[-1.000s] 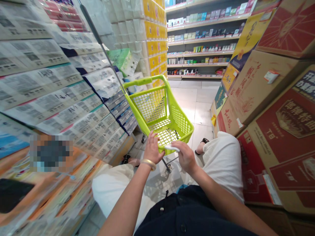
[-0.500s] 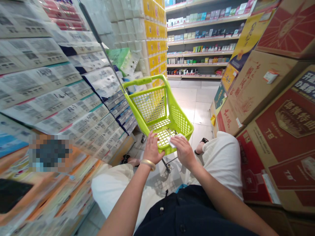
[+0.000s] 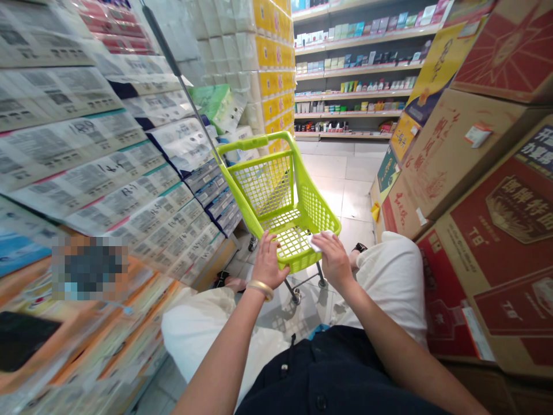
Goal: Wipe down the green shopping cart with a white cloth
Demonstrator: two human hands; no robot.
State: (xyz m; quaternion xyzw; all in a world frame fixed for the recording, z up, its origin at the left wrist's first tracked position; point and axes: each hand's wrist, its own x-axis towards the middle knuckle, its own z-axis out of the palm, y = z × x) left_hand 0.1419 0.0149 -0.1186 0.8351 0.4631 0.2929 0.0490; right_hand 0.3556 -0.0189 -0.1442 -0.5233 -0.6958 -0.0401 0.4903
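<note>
Head view, store aisle. Lime-green plastic mesh basket cart stands at centre frame on the pale tiled floor, handle bar at its far side, small castor wheels beneath. Inside the basket only its mesh floor shows.

Left hand: fingers folded over the near rim of the cart, left of centre, thumb on the outer face; closed on the rim. Gold-coloured bangle on that wrist.

Right hand: on the near right corner of the rim, fingers curled down on a small white folded cloth, which is pressed against the rim's top edge. Cloth sits between fingertips and plastic, partly over the basket interior.

Left of frame: tall stack of plastic-wrapped paper packs, close beside the cart. Right of frame: brown and red printed cardboard cartons, all shut, contents hidden. Upper centre, far end: shelves of small boxed and bottled goods, too small to identify.
</note>
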